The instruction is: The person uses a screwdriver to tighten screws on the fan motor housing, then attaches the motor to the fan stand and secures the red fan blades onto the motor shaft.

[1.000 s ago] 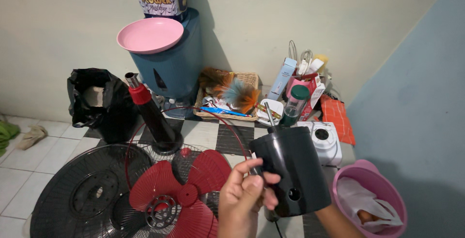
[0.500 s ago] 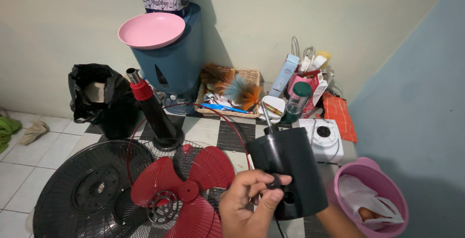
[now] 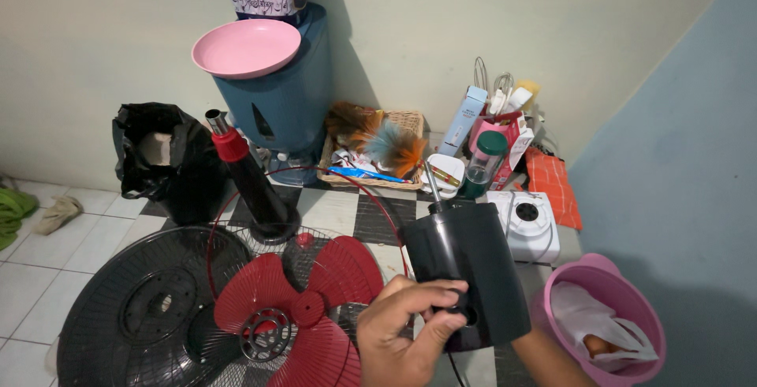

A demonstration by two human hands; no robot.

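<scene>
You hold the black fan motor housing (image 3: 471,280) up in the air, above the floor (image 3: 47,277), with its thin metal shaft (image 3: 432,184) sticking up at the top. Your left hand (image 3: 402,338) is in front of it, and its fingers (image 3: 441,288) are pinched shut on a small black knob (image 3: 453,306) on the housing's side, likely so you can turn or pull it. Your right hand is hidden behind the housing; only the arm (image 3: 548,359) shows, so you cannot tell how its fingers are set, but it seems to carry the weight. Just below, toward the floor's near edge, the red fan blade (image 3: 303,312) lies on the black fan grille (image 3: 150,316). The fan stand (image 3: 248,186) leans behind them. By the wall sit a black bag (image 3: 162,158), a blue bin with a pink plate (image 3: 246,48), and a basket (image 3: 371,158) of feather dusters. A pink bucket (image 3: 607,316) stands at the right, near the blue wall. The floor is white and black tile.
</scene>
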